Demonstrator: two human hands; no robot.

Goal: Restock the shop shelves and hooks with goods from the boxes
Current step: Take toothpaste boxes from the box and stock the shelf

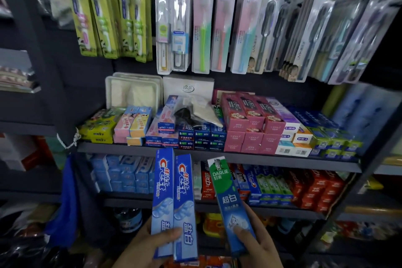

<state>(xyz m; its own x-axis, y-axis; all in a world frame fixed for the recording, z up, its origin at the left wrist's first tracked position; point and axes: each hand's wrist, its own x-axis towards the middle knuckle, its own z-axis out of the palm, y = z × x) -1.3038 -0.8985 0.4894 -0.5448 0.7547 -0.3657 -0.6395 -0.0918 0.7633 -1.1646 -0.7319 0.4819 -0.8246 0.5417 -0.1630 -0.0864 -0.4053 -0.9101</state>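
Observation:
My left hand point(150, 243) grips two blue Crest toothpaste boxes point(174, 198) side by side, upright, thumb across their lower fronts. My right hand point(256, 243) holds one green-and-blue Darlie toothpaste box point(228, 200), tilted slightly left, thumb on its lower front. All three boxes are raised in front of the dark shelf rack, their tops just under the edge of the upper toothpaste shelf point(217, 155). Stacked toothpaste boxes fill that shelf and the shelf below point(217, 204).
Packaged toothbrushes point(202, 22) hang on hooks across the top. Pink toothpaste boxes point(250, 124) and small dark blue ones point(200, 135) sit on the upper shelf, with a loose plastic bag point(195, 111) on top. Blue Crest stacks point(124, 174) stand lower left, red boxes point(315, 191) lower right.

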